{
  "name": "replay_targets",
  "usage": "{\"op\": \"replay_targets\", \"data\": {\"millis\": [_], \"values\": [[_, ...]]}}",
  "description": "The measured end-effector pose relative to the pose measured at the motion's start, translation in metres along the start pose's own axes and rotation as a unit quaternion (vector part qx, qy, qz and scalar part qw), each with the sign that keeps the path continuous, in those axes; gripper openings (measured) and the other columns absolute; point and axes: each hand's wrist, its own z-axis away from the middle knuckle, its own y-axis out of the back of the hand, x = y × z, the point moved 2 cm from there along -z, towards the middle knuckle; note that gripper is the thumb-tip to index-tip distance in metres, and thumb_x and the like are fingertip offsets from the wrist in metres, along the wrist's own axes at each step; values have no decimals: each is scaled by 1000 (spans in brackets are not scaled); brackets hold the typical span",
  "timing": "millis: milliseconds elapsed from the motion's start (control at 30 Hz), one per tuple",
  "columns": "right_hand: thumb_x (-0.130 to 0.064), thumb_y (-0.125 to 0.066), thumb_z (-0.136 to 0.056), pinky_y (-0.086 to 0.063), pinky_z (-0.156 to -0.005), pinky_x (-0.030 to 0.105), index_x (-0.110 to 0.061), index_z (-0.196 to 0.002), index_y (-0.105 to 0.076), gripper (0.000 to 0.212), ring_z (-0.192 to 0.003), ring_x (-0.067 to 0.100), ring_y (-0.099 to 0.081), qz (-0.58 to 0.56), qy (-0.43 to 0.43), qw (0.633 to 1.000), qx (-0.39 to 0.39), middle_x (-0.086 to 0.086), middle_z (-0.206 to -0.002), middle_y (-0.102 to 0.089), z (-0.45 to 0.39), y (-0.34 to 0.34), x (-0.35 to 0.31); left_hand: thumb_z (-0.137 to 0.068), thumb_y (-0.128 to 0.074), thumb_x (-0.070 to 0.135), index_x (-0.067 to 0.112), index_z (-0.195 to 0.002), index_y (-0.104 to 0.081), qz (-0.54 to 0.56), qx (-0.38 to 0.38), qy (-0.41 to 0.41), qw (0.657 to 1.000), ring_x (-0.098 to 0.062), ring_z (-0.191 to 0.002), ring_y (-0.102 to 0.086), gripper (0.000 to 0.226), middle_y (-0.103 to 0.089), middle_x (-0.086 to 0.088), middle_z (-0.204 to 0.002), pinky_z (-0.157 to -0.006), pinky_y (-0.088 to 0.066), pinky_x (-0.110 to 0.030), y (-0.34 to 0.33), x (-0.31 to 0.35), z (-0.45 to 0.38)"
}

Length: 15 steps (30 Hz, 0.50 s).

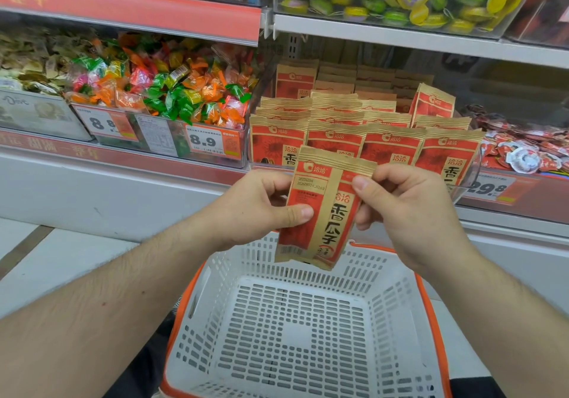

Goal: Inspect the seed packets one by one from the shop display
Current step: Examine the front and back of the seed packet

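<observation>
You hold one seed packet [320, 209] upright between both hands, above the white basket [295, 320] with the orange rim and in front of the shelf. Your left hand [255, 209] grips the packet's left edge, the thumb pressed across its red front and the other fingers curled behind it. Your right hand [406, 209] pinches the packet's upper right edge, thumb on the front near the top seam, the remaining fingers folded behind. The packet is kraft-brown and red with large dark characters down its front and small printed date codes at its upper left; its lower end hangs just over the basket's far wall.

Behind it, at the front edge of the shelf, the seed packets in the display [363, 126] stand in overlapping rows inside a clear bin. To their left a clear bin holds wrapped candies [172, 86] in orange, green and pink, with a price tag [212, 142] reading 8.9 on its front.
</observation>
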Motion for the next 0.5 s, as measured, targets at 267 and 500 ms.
{"op": "replay_targets", "data": {"millis": [267,500], "values": [[-12,-67,-87,-44,-54,12,-12,-93,-71,7,-60,1,-60,13,-48,997,-61,-3,-75,-71,-3,2,0,-73,-67,20,19,-102,-72,52,23,17,998,-21,-89,-74,30,-77,-2,-99,-73,-62,-36,-2,2,0],[-22,-65,-91,-47,-60,12,-14,-100,-71,14,-73,4,-68,110,-121,974,-159,4,-92,-76,-1,-2,4,-74,-66,25,14,-102,-71,92,72,23,993,-25,-87,-73,31,-77,-7,-98,-76,-62,-47,2,3,-3]]}}
